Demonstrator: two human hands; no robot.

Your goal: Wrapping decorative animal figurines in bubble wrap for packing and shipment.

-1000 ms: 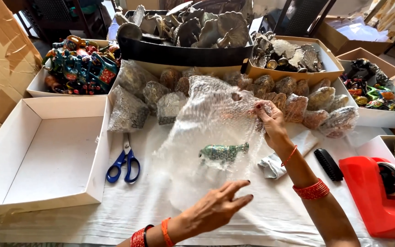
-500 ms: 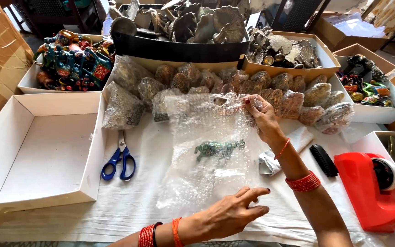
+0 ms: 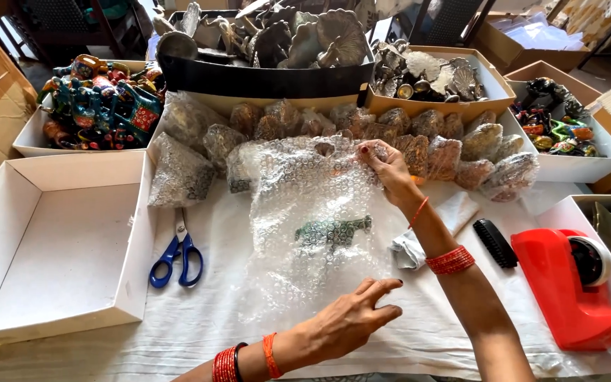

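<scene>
A sheet of clear bubble wrap [image 3: 298, 191] lies on the white cloth over a small green animal figurine [image 3: 334, 230], which shows through it. My right hand [image 3: 385, 168] pinches the sheet's far right corner and holds it slightly raised. With its fingers spread, my left hand [image 3: 351, 324] rests at the sheet's near edge and holds nothing. Both wrists wear red and orange bangles.
Blue-handled scissors [image 3: 177, 255] lie left of the wrap, beside an empty white box [image 3: 58, 240]. A red tape dispenser [image 3: 567, 286], a black brush [image 3: 495, 242] and crumpled white paper [image 3: 408, 251] sit right. Wrapped pieces [image 3: 433, 141] and trays of metal and painted figurines [image 3: 97, 106] line the back.
The bubble wrap has come down from a raised, bunched position and now lies flatter over the figurine. My left hand has slid right along the near edge.
</scene>
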